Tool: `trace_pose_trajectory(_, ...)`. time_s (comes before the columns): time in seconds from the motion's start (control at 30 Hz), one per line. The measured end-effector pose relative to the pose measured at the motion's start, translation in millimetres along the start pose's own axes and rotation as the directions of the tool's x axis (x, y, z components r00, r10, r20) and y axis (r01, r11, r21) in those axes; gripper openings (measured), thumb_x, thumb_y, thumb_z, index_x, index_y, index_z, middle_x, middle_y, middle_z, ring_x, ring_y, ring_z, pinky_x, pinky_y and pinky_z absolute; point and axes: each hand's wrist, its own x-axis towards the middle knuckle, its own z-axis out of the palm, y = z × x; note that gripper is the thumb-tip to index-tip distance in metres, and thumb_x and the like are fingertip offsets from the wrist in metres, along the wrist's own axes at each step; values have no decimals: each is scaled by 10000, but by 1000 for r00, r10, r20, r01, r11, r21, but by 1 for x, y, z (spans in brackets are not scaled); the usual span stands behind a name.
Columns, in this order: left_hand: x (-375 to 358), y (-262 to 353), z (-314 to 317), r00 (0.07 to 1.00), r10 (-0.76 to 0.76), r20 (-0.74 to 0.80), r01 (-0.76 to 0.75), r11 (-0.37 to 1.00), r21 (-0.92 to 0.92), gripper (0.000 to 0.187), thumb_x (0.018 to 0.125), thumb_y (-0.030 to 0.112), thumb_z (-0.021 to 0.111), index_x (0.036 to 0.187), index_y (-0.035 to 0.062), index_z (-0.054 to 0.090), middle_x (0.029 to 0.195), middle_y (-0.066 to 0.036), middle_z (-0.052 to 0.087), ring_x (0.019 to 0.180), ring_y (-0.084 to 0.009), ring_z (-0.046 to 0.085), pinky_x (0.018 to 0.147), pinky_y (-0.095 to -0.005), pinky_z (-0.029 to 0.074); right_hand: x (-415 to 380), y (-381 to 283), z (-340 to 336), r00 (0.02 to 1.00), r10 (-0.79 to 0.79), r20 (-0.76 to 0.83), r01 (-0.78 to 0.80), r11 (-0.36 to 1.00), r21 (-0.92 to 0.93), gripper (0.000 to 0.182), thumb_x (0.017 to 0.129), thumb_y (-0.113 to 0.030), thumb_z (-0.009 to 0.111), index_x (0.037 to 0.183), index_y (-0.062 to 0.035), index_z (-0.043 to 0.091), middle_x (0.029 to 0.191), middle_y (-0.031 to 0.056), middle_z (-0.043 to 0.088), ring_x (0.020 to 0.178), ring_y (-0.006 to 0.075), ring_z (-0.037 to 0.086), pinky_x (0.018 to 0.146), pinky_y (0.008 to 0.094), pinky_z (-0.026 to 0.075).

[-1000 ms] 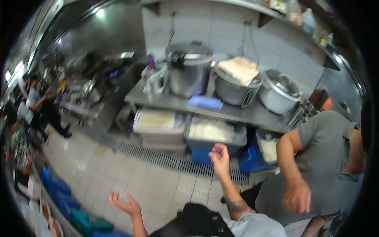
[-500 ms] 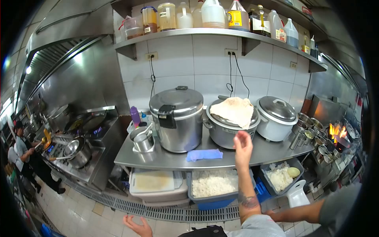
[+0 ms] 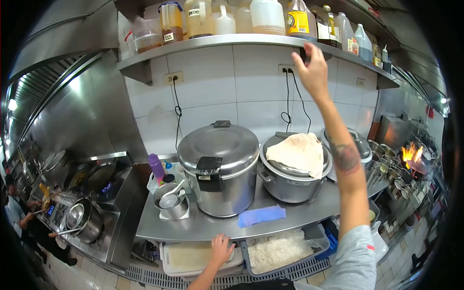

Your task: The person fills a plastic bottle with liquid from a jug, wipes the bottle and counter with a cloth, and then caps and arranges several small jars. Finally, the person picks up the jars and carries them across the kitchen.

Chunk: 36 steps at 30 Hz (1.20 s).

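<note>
My right hand (image 3: 313, 67) is raised in front of the wall near the shelf's underside, fingers apart and nothing in it. At the counter's front edge, above a lidded bin (image 3: 186, 258), my left hand (image 3: 222, 249) is spread and empty. A large steel cooker (image 3: 220, 169) stands on the steel counter (image 3: 159, 227). To its right is a grey cooker (image 3: 295, 188) with a cream cloth (image 3: 297, 153) draped on its lid. A folded blue cloth (image 3: 262, 216) lies in front of the cookers.
Bottles and jugs line the shelf (image 3: 203, 44). Below the counter is a tub of rice (image 3: 278, 251). Flames (image 3: 412, 154) rise at the right beside metal cups. On the left are a stove with a pot (image 3: 89, 224) and another person (image 3: 21, 217).
My right hand has risen from in front of the grey cooker toward the shelf. My left hand has moved up and right to the counter edge. The view has shifted closer.
</note>
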Motion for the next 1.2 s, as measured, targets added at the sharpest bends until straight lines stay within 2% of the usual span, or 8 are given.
trace_pose_trajectory(0.13,38,-27,48,991,-126,53,132,981,-139,394,863,294,665,1155,45,579,1190,-162,572,1169,-348,509,1053,-552,307,56,45,34,980,-160,118,188,939,-287,610,861,-392,700,1215,82,549,1171,266,625,1082,396,618,899,436,515)
trace_pose_trajectory(0.2,46,-34,70,973,-223,66,231,962,-146,404,882,311,639,1178,45,570,1174,-149,590,1159,-329,529,1090,-579,259,78,56,47,962,-159,223,201,964,-177,660,870,-286,632,1435,-21,414,1437,255,444,1341,393,415,1145,392,322)
trace_pose_trajectory(0.3,47,-44,108,949,-314,23,314,948,-46,412,901,332,607,1201,52,569,1145,-132,612,1137,-309,554,1121,-622,187,121,82,76,978,-127,166,162,963,-216,652,848,-227,629,1398,57,424,1414,267,463,1330,404,425,1137,407,336)
trace_pose_trajectory(0.4,47,-36,117,931,-365,-9,365,931,17,414,905,337,595,1209,57,571,1134,-126,619,1129,-305,561,1118,-654,155,167,160,120,936,-329,128,350,818,-456,675,834,-215,636,1381,107,409,1401,299,459,1332,404,425,1136,414,339)
trace_pose_trajectory(0.6,58,-22,131,854,-486,-187,502,864,48,403,863,326,629,1164,61,582,1099,-119,620,1103,-307,555,1113,-651,173,224,189,166,987,44,154,42,858,-512,744,839,-479,673,1253,116,505,1224,336,571,1171,422,560,1001,441,441)
trace_pose_trajectory(0.73,64,-18,130,797,-563,-220,566,823,-55,317,881,288,598,1105,64,591,1048,-111,609,1080,-313,544,1111,-646,167,263,246,209,941,224,255,-94,893,-440,1024,756,-684,655,1271,180,463,1220,370,576,1164,438,590,984,445,468)
trace_pose_trajectory(1.03,77,-16,117,846,-470,-253,512,848,136,228,898,228,574,1074,85,592,1039,-101,585,1061,-308,543,1099,-642,190,276,232,234,933,281,225,-201,925,-321,1207,720,-716,683,1374,199,247,1278,390,525,1223,455,541,1033,426,442)
trace_pose_trajectory(1.2,82,-18,116,846,-470,-252,516,841,164,217,901,221,570,1071,88,590,1039,-100,581,1059,-308,542,1097,-642,193,277,238,266,949,261,176,-246,964,-100,1073,726,-711,666,1356,119,409,1250,321,564,1161,399,586,1018,447,434)
